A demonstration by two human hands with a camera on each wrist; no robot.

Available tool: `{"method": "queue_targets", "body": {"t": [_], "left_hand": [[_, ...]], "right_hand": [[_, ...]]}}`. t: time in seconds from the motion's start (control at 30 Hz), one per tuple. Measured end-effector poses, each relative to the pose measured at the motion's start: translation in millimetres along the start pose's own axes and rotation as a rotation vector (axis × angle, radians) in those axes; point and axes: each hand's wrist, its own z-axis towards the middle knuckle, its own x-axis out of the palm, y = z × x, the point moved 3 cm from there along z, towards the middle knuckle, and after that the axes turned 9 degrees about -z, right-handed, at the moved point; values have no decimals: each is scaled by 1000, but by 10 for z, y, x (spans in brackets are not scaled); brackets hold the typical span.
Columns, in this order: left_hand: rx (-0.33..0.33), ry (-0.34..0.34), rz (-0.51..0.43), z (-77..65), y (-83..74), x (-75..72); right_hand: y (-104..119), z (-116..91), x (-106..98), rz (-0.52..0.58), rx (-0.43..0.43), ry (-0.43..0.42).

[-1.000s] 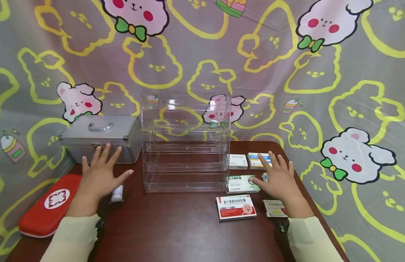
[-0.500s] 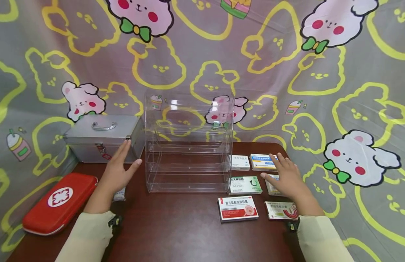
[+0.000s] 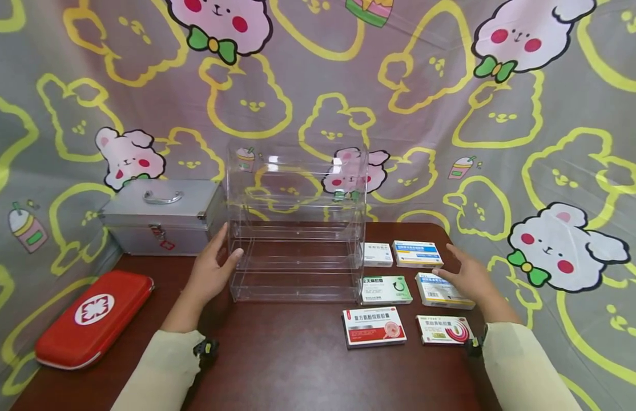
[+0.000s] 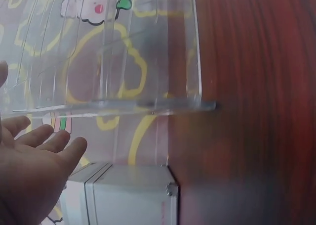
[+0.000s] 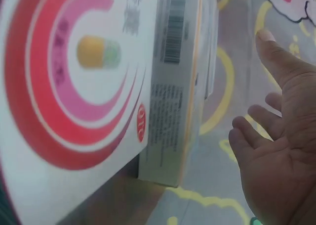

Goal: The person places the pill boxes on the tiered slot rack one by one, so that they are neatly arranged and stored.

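Note:
A clear acrylic rack (image 3: 297,262) with stepped tiers stands at the middle back of the table. My left hand (image 3: 211,273) is beside the rack's left side, fingers relaxed, holding nothing; in the left wrist view the left hand (image 4: 39,160) has its fingers extended near the rack's edge. At the right, my right hand (image 3: 474,279) hovers by a blue-and-white medicine box (image 3: 443,290), its fingers loose around nothing. In the right wrist view, a medicine box with red and pink arcs (image 5: 39,111) fills the left side, apart from the right hand (image 5: 276,156).
More medicine boxes lie right of the rack: a red-and-white one (image 3: 373,327), a green one (image 3: 386,290), a white one (image 3: 377,254) and a blue-striped one (image 3: 418,254). A silver case (image 3: 161,220) and a red first-aid pouch (image 3: 94,319) sit at left. Patterned cloth (image 3: 421,114) hangs behind.
My left hand has moved right, from over the silver case to the rack's side. The right hand has shifted right, off the medicine boxes it covered. The boxes and rack stay in place.

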Motion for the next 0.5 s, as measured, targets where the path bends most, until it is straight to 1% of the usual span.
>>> {"method": "queue_targets", "body": {"t": [0.13,0.23,0.37,0.5], "left_hand": [[-3,-25,-121,8,-9,78],[-6,-37,-209,18,-3,123],[-10,-66,-286,35,30,158],[-10,-107,-344,48,49,170]], "right_hand": [[-112,39,29,25,25,26],[-145,53,37,43,40,43],[-152,50,38,42,55,53],[-171,-1,40,49,62,60]]}}
